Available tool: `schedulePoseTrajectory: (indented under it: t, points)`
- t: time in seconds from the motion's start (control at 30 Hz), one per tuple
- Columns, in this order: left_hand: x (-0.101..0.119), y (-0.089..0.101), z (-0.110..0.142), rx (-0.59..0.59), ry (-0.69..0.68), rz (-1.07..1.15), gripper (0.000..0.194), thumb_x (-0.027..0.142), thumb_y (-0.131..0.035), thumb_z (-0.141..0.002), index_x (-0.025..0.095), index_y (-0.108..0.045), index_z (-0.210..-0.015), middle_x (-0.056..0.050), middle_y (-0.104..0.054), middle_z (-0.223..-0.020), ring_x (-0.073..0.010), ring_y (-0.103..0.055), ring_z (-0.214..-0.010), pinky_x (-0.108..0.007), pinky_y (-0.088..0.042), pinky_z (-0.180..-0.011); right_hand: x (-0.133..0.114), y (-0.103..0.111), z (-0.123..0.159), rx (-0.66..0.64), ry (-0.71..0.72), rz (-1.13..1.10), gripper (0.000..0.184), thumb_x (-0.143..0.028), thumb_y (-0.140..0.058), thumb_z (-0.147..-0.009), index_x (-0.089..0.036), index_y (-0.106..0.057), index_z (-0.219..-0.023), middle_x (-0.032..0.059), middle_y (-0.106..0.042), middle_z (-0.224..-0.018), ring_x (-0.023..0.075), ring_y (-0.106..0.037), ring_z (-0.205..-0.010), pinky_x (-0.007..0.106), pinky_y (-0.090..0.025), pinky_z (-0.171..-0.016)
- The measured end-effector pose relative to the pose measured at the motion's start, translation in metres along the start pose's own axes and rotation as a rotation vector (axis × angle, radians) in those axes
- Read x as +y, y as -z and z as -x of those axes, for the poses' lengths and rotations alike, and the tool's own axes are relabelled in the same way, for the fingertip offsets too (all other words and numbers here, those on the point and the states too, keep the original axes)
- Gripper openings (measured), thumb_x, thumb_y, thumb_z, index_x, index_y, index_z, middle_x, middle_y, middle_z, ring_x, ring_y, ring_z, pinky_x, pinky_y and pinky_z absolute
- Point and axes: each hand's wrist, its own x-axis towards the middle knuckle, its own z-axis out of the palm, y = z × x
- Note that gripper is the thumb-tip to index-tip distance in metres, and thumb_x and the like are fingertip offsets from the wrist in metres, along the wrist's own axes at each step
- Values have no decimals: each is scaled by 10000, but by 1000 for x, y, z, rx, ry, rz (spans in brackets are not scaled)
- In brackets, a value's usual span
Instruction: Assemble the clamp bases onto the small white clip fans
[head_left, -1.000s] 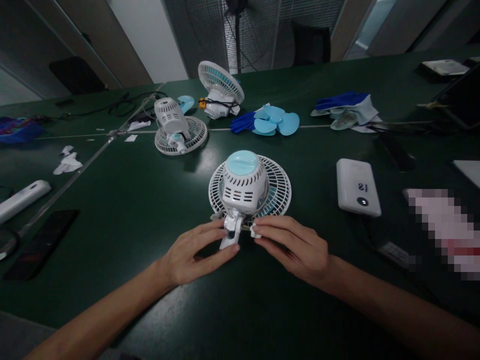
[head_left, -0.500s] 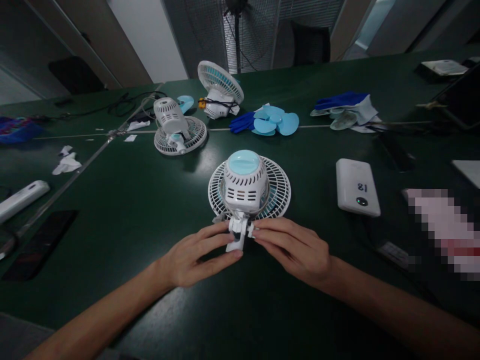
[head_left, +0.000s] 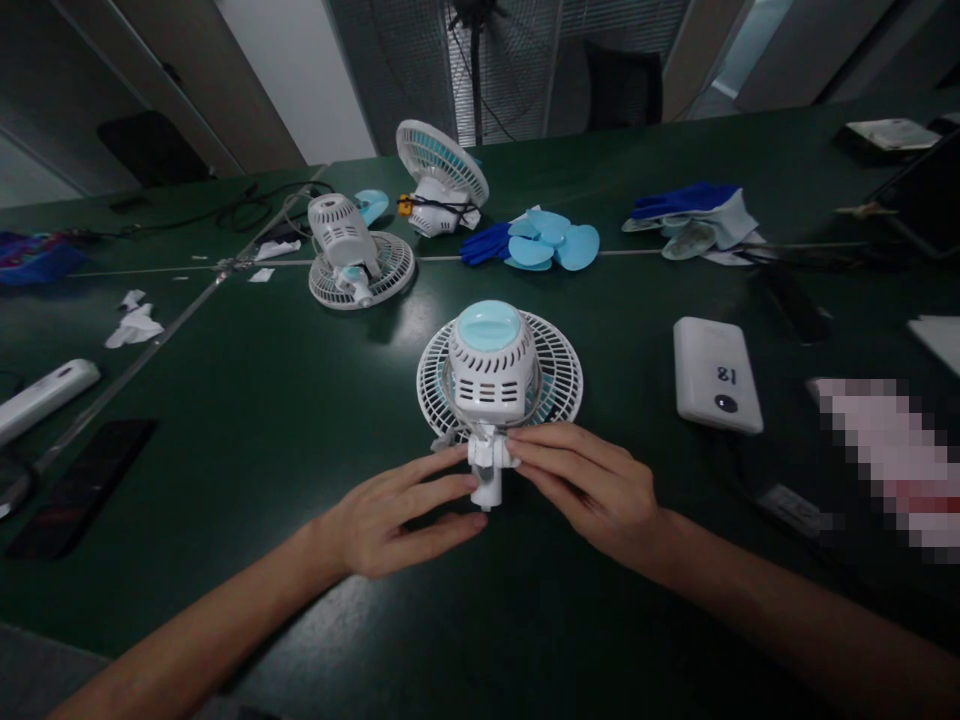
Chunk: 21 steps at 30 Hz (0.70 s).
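Observation:
In the head view, a small white fan (head_left: 491,375) with a pale blue cap lies with its round grille flat on the table. A white hinged bracket (head_left: 486,482) juts from its motor housing towards me. My left hand (head_left: 405,515) is at the bracket's left side, its fingertips and thumb lightly around it. My right hand (head_left: 592,485) pinches a small white knob (head_left: 508,455) on the right of the hinge. Its fingertips partly cover the knob.
Behind are two more fans (head_left: 345,240) (head_left: 442,185), a blue fan blade (head_left: 551,242) and gloves (head_left: 694,215). A white power bank (head_left: 716,375) is to the right. A black phone-like slab (head_left: 82,485) lies left, near a white bar-shaped object (head_left: 45,400).
The bracket has swung from a leftward slant to nearly straight towards me. The knob now sits close against the hinge, where a gap showed before. My right fingertips have shifted slightly upward.

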Motion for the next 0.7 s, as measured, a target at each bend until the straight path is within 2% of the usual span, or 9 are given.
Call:
schedulePoseTrajectory:
  t: [0.23, 0.4, 0.53, 0.7]
  points:
    - [0, 3, -7, -44, -45, -41, 391, 33, -765, -872, 141, -691, -1240, -146, -675, -1342, -331, -496, -1464, -461, -605, -1083, 3, -1, -2, 30, -131, -30, 325, -138, -652, -984, -213, -702, -1296, 68, -779, -1099, 180, -762, -949, 317, -662, -828]
    - [2, 6, -15, -44, -84, -118, 259, 67, -733, -905, 120, -722, -1158, -142, -691, -1298, -331, -515, -1441, -457, -633, -1039, 4, -1, -1, 41, -161, -35, 246, -153, -658, -984, -214, -711, -1216, 35, -791, -1017, 160, -768, -853, 296, -655, -790]
    - [1, 8, -16, -76, -98, -147, 222, 141, -602, -1005, 121, -727, -1187, -150, -686, -1284, -330, -514, -1430, -443, -643, -1005, 3, -1, -2, 1, -150, -31, 212, -130, -645, -979, -206, -691, -1171, 40, -777, -1026, 164, -760, -890, 296, -643, -786]
    - [-2, 9, -11, -104, -94, -165, 308, 264, -475, -1076, 153, -721, -1225, -143, -675, -1308, -333, -486, -1441, -454, -627, -1013, 1, -3, 0, -43, -97, -8, 314, -119, -671, -927, -171, -628, -1234, 77, -752, -1081, 187, -746, -944, 324, -635, -840]
